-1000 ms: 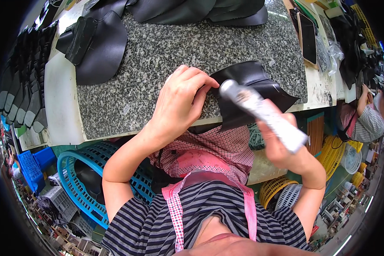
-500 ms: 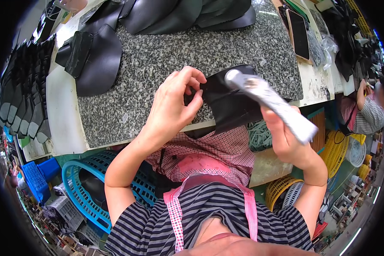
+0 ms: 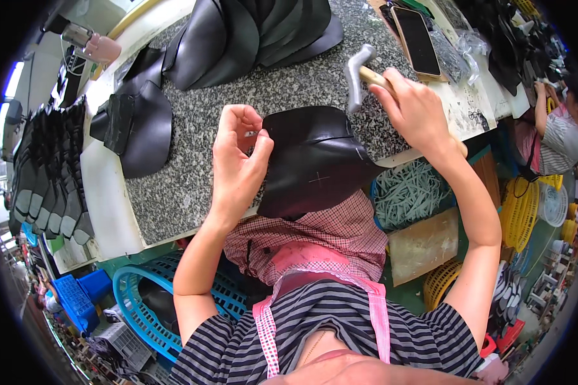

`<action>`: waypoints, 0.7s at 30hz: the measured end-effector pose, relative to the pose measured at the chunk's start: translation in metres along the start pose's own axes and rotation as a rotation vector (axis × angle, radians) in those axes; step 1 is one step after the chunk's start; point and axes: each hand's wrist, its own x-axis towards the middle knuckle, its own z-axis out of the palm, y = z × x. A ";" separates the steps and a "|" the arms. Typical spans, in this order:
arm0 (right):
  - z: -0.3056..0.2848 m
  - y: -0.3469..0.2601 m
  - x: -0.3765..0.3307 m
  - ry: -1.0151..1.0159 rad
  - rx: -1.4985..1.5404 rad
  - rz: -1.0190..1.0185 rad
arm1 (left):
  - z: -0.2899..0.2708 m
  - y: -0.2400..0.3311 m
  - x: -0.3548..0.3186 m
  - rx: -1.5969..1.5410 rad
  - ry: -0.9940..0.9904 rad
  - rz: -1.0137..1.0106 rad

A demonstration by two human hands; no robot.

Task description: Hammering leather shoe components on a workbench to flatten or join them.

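Observation:
My right hand (image 3: 416,110) is closed round the wooden handle of a hammer (image 3: 354,78), whose grey metal head is raised to the right of a black leather piece (image 3: 318,168). The leather lies at the stone slab's near edge and hangs over it toward my lap. A seam crosses its upper part, and a pale cross mark shows below. My left hand (image 3: 239,168) pinches the leather's upper left corner between thumb and forefinger.
Overlapping black leather pieces (image 3: 237,42) lie along the far side of the speckled stone slab (image 3: 192,122). More leather (image 3: 149,128) sits at left. A phone (image 3: 416,42) lies at far right. Below are a blue basket (image 3: 125,292) and a bin of pale strips (image 3: 410,196).
The hammer has moved away from the leather, up and right, and its head has turned. The leather now lies flatter and more spread out, further left. My left hand has shifted left with its corner.

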 end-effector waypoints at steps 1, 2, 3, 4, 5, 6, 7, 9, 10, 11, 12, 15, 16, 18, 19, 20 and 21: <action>0.008 0.001 0.007 0.012 0.010 0.008 | 0.001 0.001 -0.001 0.013 -0.009 0.008; 0.017 0.005 0.014 0.099 -0.004 -0.060 | 0.003 0.004 -0.003 -0.061 -0.036 0.007; 0.021 0.005 0.018 0.187 -0.021 -0.126 | 0.006 0.006 -0.005 -0.136 -0.064 0.005; 0.021 -0.002 0.023 0.103 -0.077 -0.039 | 0.009 0.007 -0.008 -0.163 -0.059 0.041; 0.021 -0.002 0.026 0.115 -0.068 -0.035 | 0.012 0.009 -0.011 -0.200 -0.045 0.030; 0.021 0.000 0.028 0.303 -0.101 -0.191 | 0.013 0.008 -0.013 -0.185 -0.037 0.065; 0.022 -0.001 0.030 0.486 -0.136 -0.348 | 0.014 0.004 -0.015 -0.173 -0.027 0.096; 0.007 -0.018 0.008 0.397 0.030 -0.295 | 0.012 0.006 -0.020 -0.154 -0.019 0.126; -0.002 -0.028 -0.009 0.173 0.432 -0.185 | 0.012 0.006 -0.024 -0.145 -0.004 0.154; -0.006 -0.036 -0.029 -0.062 0.822 -0.059 | 0.013 0.007 -0.027 -0.143 -0.010 0.152; -0.006 -0.040 -0.050 -0.155 0.980 0.026 | 0.017 0.009 -0.029 -0.192 0.015 0.138; -0.010 -0.052 -0.099 -0.389 1.528 0.344 | 0.033 0.014 -0.041 -0.293 0.023 0.080; -0.005 -0.050 -0.114 -0.360 1.579 0.397 | 0.042 0.014 -0.045 -0.274 -0.019 0.082; -0.001 -0.042 -0.133 -0.301 1.591 0.462 | 0.050 0.017 -0.062 -0.405 -0.091 -0.049; -0.004 -0.036 -0.138 -0.269 1.544 0.482 | 0.057 0.023 -0.067 -0.417 -0.112 -0.068; -0.001 -0.030 -0.147 -0.190 1.543 0.507 | 0.066 0.031 -0.069 -0.440 -0.208 -0.192; 0.003 -0.026 -0.161 -0.171 1.535 0.541 | 0.074 0.038 -0.071 -0.460 -0.305 -0.314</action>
